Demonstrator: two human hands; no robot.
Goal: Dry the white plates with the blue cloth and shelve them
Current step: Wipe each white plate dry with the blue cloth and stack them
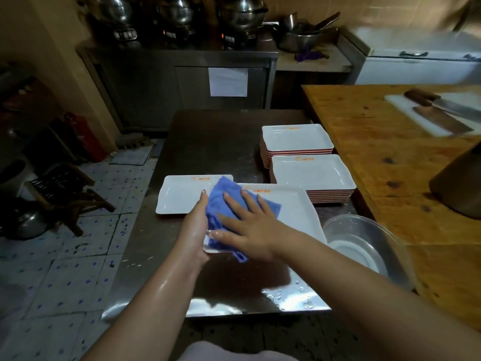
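A white rectangular plate point(299, 217) is held above the steel table point(208, 142). My left hand point(195, 225) grips its left edge, with the fingers under it. On the plate lies the blue cloth point(221, 199), and my right hand point(250, 225) presses flat on it with fingers spread. Another white plate point(179, 196) lies on the table to the left, partly under the cloth. Two stacks of white plates stand behind, one at the far right point(296, 139) and one nearer point(312, 175).
A steel basin point(364, 243) with a white plate in it sits at the table's right edge. A wooden counter point(377, 152) on the right holds a white cutting board with cleavers point(447, 113). Water drops lie on the table's front edge. Tiled floor lies to the left.
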